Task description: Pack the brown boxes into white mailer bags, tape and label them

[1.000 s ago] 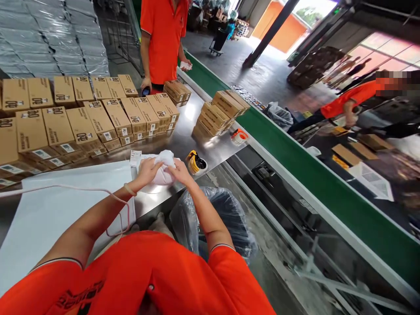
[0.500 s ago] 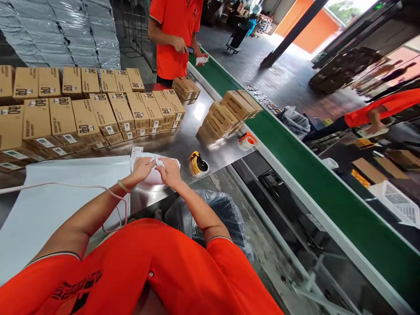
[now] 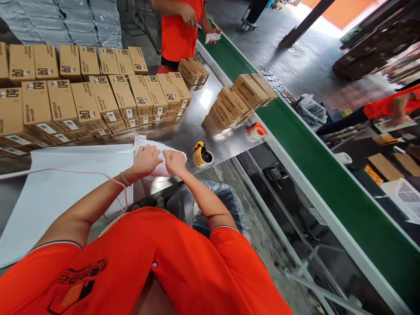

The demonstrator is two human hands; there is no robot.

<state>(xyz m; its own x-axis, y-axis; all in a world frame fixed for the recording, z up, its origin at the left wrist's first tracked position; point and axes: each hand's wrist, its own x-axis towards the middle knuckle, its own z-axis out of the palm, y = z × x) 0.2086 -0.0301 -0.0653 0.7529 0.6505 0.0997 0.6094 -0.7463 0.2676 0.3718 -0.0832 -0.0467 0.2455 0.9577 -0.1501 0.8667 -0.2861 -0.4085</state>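
Observation:
A soft white bag (image 3: 160,146), folded or crumpled, lies on the metal table under both hands. A small printed label (image 3: 139,139) shows at its upper left corner. My left hand (image 3: 146,161) rests on the bag's left part with its fingers stretched out over it. On the right side, my right hand (image 3: 174,162) has its fingers closed on the bag's material, the thumb toward the left hand. What the bag contains is hidden. Just right of the bag stands a yellow tape dispenser (image 3: 202,155) with a roll of tape.
Rows of brown cartons (image 3: 108,96) stand along the table's back, with more stacked cartons (image 3: 231,105) at right. An orange tape dispenser (image 3: 256,131) sits by the green conveyor belt (image 3: 311,162). White sheeting (image 3: 72,188) covers the left; a lined bin (image 3: 216,201) stands below. A co-worker (image 3: 180,35) stands opposite.
My left hand has loosened from a pinch at the bag's middle and spread its fingers over it. The hands have moved slightly apart. The whole view has shifted.

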